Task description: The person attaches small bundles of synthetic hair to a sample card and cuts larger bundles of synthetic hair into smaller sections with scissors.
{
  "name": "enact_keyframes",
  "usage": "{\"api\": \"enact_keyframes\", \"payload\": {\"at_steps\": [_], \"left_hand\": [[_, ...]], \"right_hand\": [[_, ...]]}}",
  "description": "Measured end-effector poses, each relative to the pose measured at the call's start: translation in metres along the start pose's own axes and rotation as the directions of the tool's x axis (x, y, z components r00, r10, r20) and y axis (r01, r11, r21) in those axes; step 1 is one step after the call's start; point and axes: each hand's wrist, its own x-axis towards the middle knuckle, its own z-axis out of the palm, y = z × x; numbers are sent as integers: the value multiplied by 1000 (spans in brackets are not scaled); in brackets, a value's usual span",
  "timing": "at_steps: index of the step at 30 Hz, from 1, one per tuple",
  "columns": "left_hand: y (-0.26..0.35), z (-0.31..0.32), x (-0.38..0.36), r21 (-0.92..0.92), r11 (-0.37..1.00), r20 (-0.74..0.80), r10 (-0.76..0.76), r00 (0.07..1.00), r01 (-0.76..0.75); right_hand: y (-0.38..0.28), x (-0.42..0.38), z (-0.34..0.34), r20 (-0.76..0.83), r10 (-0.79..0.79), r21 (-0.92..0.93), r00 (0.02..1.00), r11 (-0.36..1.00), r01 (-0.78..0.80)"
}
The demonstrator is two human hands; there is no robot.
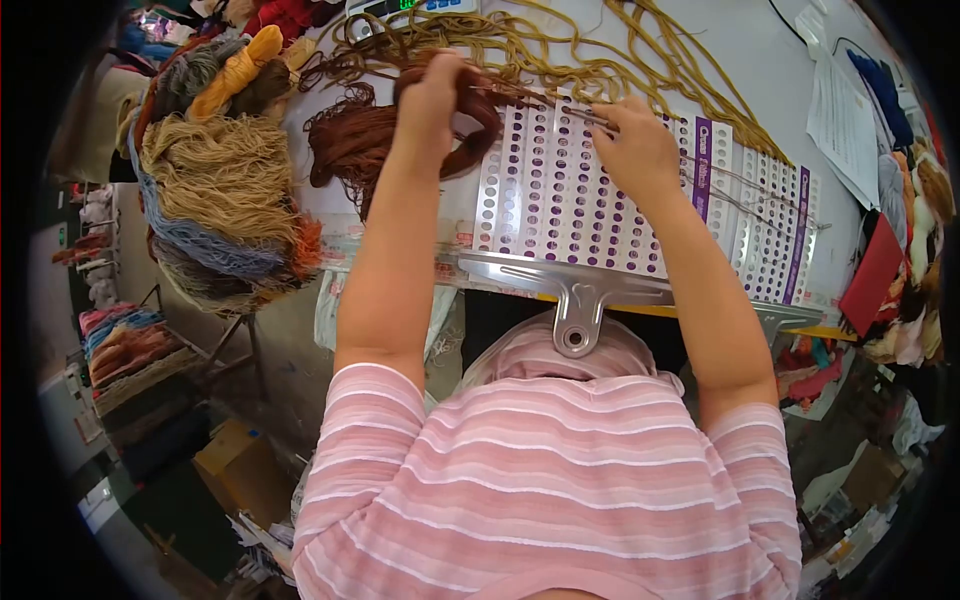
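My left hand is closed around a skein of dark brown yarn at the far side of the table. A thin strand runs from it to my right hand, which pinches the strand over a white sample card punched with rows of purple-rimmed holes. More punched cards lie to the right, with thin strands trailing across them. A metal clamp bar holds the cards' near edge.
Loose mustard yarn spreads over the table's far side. A heap of tan, blue and orange skeins sits at the left. Papers and red cloth lie at the right. A scale stands at the back.
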Motion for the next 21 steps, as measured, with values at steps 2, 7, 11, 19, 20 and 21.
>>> {"api": "enact_keyframes", "payload": {"at_steps": [2,7,11,19,20,21], "left_hand": [[4,-17,3,-303,952,144,89,986,-42],[0,0,-15,-452,867,410,-8,912,211],[-28,31,-17,-21,994,563,-77,823,108],[-3,12,-15,231,968,242,38,970,-96],[12,-7,-10,70,996,204,39,978,-54],[31,-33,0,-14,999,181,38,983,-36]], "right_hand": [[0,0,0,2,-19,-95,1000,995,19],[4,6,7,-125,-226,-166,966,965,204],[-3,13,4,-205,-294,3,933,954,301],[15,11,17,20,-191,37,981,981,190],[15,10,18,37,-166,38,985,986,164],[13,10,18,53,-140,38,989,990,138]]}}
